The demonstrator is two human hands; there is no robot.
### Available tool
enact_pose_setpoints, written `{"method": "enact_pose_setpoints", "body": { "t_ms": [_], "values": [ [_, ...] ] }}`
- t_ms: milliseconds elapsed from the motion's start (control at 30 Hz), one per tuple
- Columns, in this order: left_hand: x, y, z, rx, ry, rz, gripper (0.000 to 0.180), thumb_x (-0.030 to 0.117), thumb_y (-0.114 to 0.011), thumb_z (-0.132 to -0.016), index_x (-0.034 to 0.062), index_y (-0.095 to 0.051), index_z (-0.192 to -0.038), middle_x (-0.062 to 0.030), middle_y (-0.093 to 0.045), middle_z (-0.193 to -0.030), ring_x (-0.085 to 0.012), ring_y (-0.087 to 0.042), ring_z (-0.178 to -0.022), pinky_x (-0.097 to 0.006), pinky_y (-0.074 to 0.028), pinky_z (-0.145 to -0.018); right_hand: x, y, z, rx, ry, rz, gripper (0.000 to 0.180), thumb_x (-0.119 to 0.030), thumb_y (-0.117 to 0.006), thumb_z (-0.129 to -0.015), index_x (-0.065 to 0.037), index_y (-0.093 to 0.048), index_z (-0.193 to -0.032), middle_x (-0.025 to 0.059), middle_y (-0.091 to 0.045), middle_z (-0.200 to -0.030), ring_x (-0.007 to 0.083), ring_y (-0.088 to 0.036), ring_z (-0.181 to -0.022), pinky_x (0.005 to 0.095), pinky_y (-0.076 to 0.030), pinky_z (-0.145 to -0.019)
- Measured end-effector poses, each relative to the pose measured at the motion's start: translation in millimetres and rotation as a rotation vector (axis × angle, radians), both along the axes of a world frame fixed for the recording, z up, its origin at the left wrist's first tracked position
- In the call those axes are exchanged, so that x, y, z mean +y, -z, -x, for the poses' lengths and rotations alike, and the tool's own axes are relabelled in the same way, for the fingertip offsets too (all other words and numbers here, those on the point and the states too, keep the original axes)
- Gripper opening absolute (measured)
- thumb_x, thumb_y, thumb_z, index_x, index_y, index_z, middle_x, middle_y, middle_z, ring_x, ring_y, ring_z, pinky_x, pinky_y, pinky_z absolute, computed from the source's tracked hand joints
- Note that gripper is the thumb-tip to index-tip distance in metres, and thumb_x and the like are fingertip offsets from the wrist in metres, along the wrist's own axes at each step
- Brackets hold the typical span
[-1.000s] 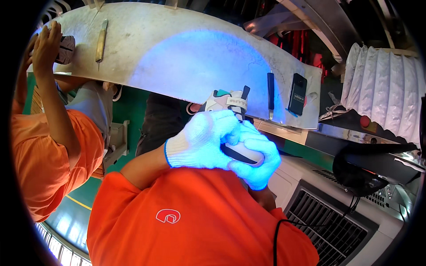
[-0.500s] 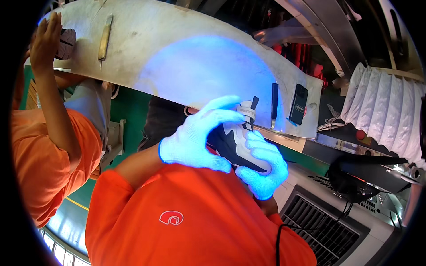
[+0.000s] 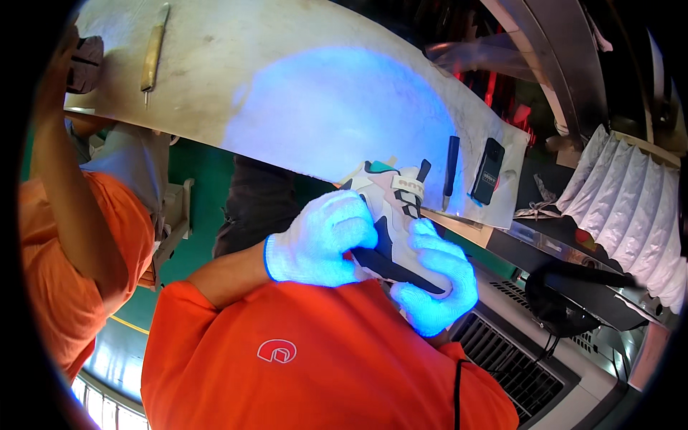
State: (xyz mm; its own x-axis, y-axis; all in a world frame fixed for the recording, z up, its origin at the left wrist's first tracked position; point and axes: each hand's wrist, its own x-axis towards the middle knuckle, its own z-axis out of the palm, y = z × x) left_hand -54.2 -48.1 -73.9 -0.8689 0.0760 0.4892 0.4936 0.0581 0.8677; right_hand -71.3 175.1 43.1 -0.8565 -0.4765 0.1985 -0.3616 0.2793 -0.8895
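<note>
A white and black shoe (image 3: pixel 399 231) with a pale strap and a green lining at its opening is held in front of my chest. Its toe points toward the lower right, and its opening faces the table. My left hand (image 3: pixel 322 240), in a white knit glove, is closed on the shoe's left side with the fingers curled. The gloved right hand (image 3: pixel 443 283) grips the toe end, fingers on one side and thumb under the other. Blue light falls on both gloves. The fingertips of the left hand are partly hidden.
A pale table (image 3: pixel 315 93) carries a dark-handled tool (image 3: pixel 451 168), a black phone (image 3: pixel 487 172) and a wooden-handled knife (image 3: pixel 153 61). At left a co-worker in orange (image 3: pixel 107 208) holds a dark shoe (image 3: pixel 86 64). A white pleated duct (image 3: pixel 623 211) stands at right.
My left hand has gone from spread fingers over the shoe's opening to a curled grip lower on its side. The shoe's opening and green lining now show. The view has shifted slightly.
</note>
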Motion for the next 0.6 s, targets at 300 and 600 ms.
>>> {"method": "enact_pose_setpoints", "body": {
  "t_ms": [300, 600],
  "values": [
    [-5, -62, 36, -0.250, 0.094, 0.442, 0.045, 0.032, -0.101, -0.066, 0.0110, -0.069, -0.091, -0.0120, -0.068, -0.097, -0.0379, -0.070, -0.091, -0.049, -0.056, -0.081, 24, 56, 29, -0.195, 0.102, 0.554, 0.062, -0.028, -0.102, -0.084, 0.004, -0.072, -0.127, 0.0247, -0.078, -0.131, 0.0447, -0.073, -0.133, 0.0648, -0.052, -0.120],
    [2, -64, 50, -0.149, -0.071, 1.004, 0.045, 0.028, -0.099, -0.067, 0.0092, -0.068, -0.094, -0.0138, -0.072, -0.099, -0.0389, -0.072, -0.094, -0.049, -0.058, -0.078, 20, 121, 80, -0.099, -0.168, 0.016, 0.087, -0.024, -0.106, -0.072, -0.002, -0.071, -0.148, 0.0218, -0.072, -0.150, 0.0361, -0.072, -0.136, 0.0420, -0.057, -0.115]
  ]
}}
